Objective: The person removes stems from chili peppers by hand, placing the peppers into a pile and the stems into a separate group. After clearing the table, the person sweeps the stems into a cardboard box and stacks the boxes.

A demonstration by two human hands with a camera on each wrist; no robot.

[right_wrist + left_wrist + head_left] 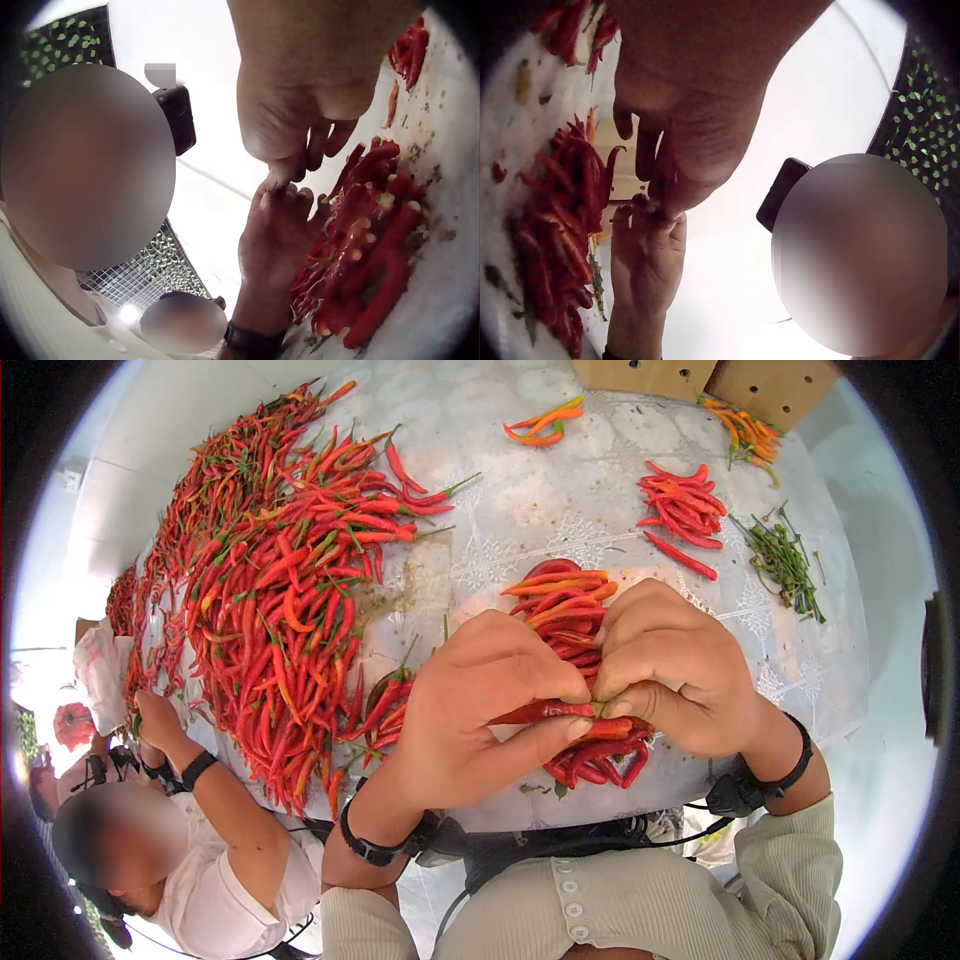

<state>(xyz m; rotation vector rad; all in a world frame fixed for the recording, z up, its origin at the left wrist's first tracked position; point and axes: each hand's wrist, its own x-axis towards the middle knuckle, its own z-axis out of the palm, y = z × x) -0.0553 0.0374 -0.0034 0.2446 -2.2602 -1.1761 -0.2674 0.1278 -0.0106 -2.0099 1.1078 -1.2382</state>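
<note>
My left hand (490,705) pinches a red chili pepper (548,711) between thumb and fingers, over the middle of the near table edge. At the pepper's green stem end (598,709), the thumb and forefinger of my right hand (685,675) pinch too, so the two hands meet fingertip to fingertip. Below and behind them lies a heap of red and orange chilies (570,610); in the right wrist view several of these chilies (386,232) show pale cut-off ends without stems. In the left wrist view the pepper is mostly hidden by the fingers.
A large pile of stemmed red chilies (290,580) covers the table's left side. Toward the right are a small red chili heap (682,505), green stems (785,560) and orange chilies (742,432) by cardboard boxes (770,390). Another person's arm (235,805) reaches in at left.
</note>
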